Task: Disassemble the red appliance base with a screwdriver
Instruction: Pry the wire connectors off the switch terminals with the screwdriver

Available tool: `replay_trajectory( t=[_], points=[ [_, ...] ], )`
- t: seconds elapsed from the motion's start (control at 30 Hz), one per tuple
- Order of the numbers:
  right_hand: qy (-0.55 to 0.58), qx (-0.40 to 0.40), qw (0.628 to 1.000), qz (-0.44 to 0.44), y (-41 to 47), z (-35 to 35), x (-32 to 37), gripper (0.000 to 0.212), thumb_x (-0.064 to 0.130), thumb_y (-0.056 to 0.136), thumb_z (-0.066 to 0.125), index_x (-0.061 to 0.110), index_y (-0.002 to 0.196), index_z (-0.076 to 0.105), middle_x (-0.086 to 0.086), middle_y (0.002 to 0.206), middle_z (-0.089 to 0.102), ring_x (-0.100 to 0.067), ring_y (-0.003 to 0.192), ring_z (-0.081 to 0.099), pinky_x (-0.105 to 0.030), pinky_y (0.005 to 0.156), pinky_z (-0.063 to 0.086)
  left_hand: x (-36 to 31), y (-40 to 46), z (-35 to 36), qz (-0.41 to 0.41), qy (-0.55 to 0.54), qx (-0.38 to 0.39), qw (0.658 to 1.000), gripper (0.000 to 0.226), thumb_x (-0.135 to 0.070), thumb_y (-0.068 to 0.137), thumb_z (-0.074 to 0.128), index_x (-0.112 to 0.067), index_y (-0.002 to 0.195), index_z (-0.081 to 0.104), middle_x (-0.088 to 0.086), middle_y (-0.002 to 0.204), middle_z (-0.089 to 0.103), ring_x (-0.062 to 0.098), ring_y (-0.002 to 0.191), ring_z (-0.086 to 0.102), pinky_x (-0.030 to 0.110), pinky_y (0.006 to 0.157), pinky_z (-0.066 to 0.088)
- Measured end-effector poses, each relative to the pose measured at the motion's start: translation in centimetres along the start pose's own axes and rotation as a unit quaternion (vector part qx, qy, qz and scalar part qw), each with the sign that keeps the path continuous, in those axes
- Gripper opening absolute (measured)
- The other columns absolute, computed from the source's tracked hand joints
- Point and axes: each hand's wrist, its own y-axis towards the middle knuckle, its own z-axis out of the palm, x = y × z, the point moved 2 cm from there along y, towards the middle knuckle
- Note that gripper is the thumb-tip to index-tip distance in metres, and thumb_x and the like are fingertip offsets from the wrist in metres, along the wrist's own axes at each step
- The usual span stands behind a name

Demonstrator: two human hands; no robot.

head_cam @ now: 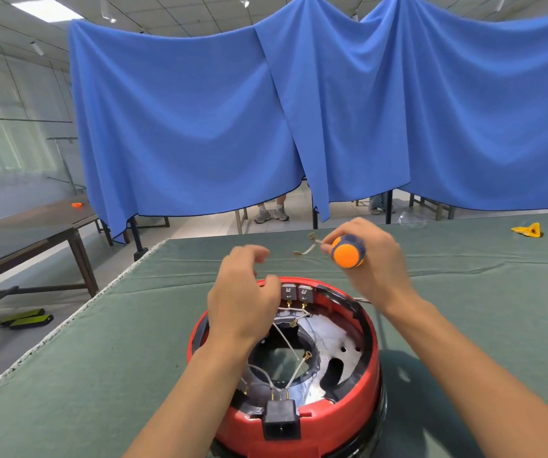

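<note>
I see the red appliance base (299, 421) opened on the green table (100, 358), wires exposed; my right hand (368, 259) grips the screwdriver (348, 251), left hand (243, 292) loosely curled, holding nothing.

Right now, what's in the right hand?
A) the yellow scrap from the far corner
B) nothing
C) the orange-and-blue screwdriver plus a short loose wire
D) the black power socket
C: the right hand is curled round the screwdriver, orange butt toward the camera, and its fingers pinch a short wire with metal terminals, held above the green cloth beyond the red appliance base.
</note>
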Motion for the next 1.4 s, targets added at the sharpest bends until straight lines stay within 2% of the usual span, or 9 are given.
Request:
replay_trajectory(
  t=[0.13,0.33,0.5,0.7,0.8,0.9,1.0,1.23,1.4],
  points=[
    [-0.072,-0.001,0.997,0.042,0.4,-1.4,-2.9,0.004,0.016,0.083,0.072,0.016,0.082,0.068,-0.002,0.087,0.065,-0.031,0.081,0.06,-0.041,0.069,0.049,1.1,0.2,0.7,-0.076,0.093,0.087,0.989,0.04,-0.012,0.084,0.05,-0.019,0.123,0.055,-0.002,0.119,0.053,0.016,0.12,0.042,0.033,0.094,0.038],
    [-0.147,0.055,0.978,0.137,-0.9,-0.1,-5.9,0.02,0.023,0.084,0.068,0.016,0.071,0.055,-0.005,0.08,0.059,-0.034,0.079,0.055,-0.032,0.059,0.033,2.2,0.3,0.9,-0.106,0.169,0.124,0.972,0.04,-0.011,0.085,0.048,-0.018,0.123,0.058,0.003,0.123,0.06,0.022,0.118,0.046,0.037,0.097,0.036],
    [-0.021,-0.014,0.986,0.164,0.0,-0.9,-5.2,0.016,0.021,0.083,0.063,0.004,0.081,0.064,-0.012,0.08,0.066,-0.036,0.078,0.063,-0.044,0.067,0.054,2.5,0.7,0.3,-0.134,0.112,0.097,0.98,0.042,-0.002,0.079,0.048,-0.021,0.113,0.066,0.002,0.115,0.066,0.024,0.11,0.055,0.034,0.091,0.044],
    [0.152,-0.079,0.98,0.101,0.5,-1.4,-0.1,0.015,0.036,0.084,0.072,0.032,0.069,0.067,0.011,0.053,0.062,-0.01,0.046,0.058,-0.03,0.057,0.047,2.3,1.1,-0.9,-0.166,0.004,0.13,0.978,0.046,0.01,0.077,0.047,-0.011,0.112,0.068,0.005,0.116,0.067,0.012,0.102,0.057,0.018,0.088,0.038],
    [0.211,-0.074,0.971,0.088,0.3,-1.1,1.8,0.023,0.032,0.083,0.074,0.04,0.063,0.067,0.014,0.058,0.063,-0.013,0.052,0.057,-0.028,0.058,0.046,2.3,1.1,-1.3,-0.16,0.122,0.169,0.965,0.046,0.0,0.081,0.047,-0.014,0.123,0.058,0.005,0.128,0.058,0.023,0.121,0.048,0.027,0.095,0.037],
    [0.25,-0.073,0.962,0.077,0.3,-0.7,2.9,0.025,0.019,0.084,0.072,0.031,0.063,0.065,0.009,0.06,0.064,-0.009,0.05,0.053,-0.019,0.053,0.042,2.4,0.0,-0.9,-0.169,0.254,0.234,0.923,0.049,-0.011,0.083,0.045,-0.016,0.132,0.041,0.008,0.135,0.047,0.029,0.128,0.036,0.039,0.098,0.033],
    [0.324,-0.076,0.939,0.083,0.3,-0.6,4.0,0.014,0.011,0.079,0.066,0.013,0.067,0.062,-0.015,0.072,0.066,-0.013,0.048,0.051,-0.017,0.045,0.04,2.8,-0.5,0.2,-0.121,0.285,0.26,0.914,0.056,-0.019,0.086,0.044,-0.019,0.14,0.03,0.005,0.14,0.039,0.028,0.129,0.033,0.043,0.101,0.028],
    [0.412,-0.12,0.897,0.11,-0.3,-0.5,5.0,0.028,0.019,0.078,0.056,-0.005,0.064,0.054,0.001,0.049,0.059,-0.012,0.03,0.038,-0.015,0.035,0.03,3.5,0.8,0.8,-0.045,0.259,0.281,0.923,0.064,-0.02,0.082,0.051,-0.022,0.142,0.03,-0.003,0.145,0.036,0.023,0.132,0.033,0.041,0.102,0.029],
    [0.403,-0.141,0.897,0.118,-0.6,-0.2,4.5,0.023,0.018,0.075,0.055,0.003,0.057,0.053,-0.003,0.048,0.06,-0.008,0.032,0.041,-0.015,0.039,0.034,3.4,1.6,0.6,-0.002,0.178,0.271,0.946,0.062,-0.017,0.076,0.057,-0.027,0.136,0.045,-0.008,0.138,0.05,0.02,0.126,0.045,0.033,0.101,0.037]
  ],
)
